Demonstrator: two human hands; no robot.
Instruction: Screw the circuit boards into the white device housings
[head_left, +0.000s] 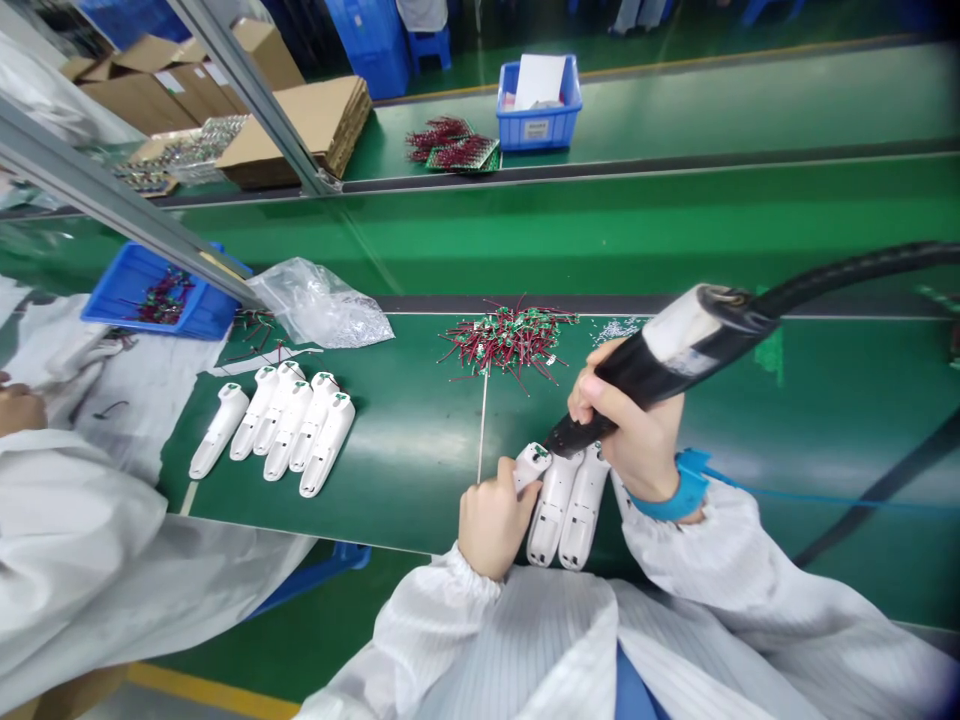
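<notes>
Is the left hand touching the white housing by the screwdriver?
Touching: the head view shows the left hand closed around the white housing.

**No readable text in view**

You can see a small label (538, 130) on the front of the blue crate (517, 125), a white band (679, 325) around the screwdriver (581, 435), and a green mark on the white casing (531, 465) in your left hand (495, 525). All are too small or blurred for you to read any words or numbers.
</notes>
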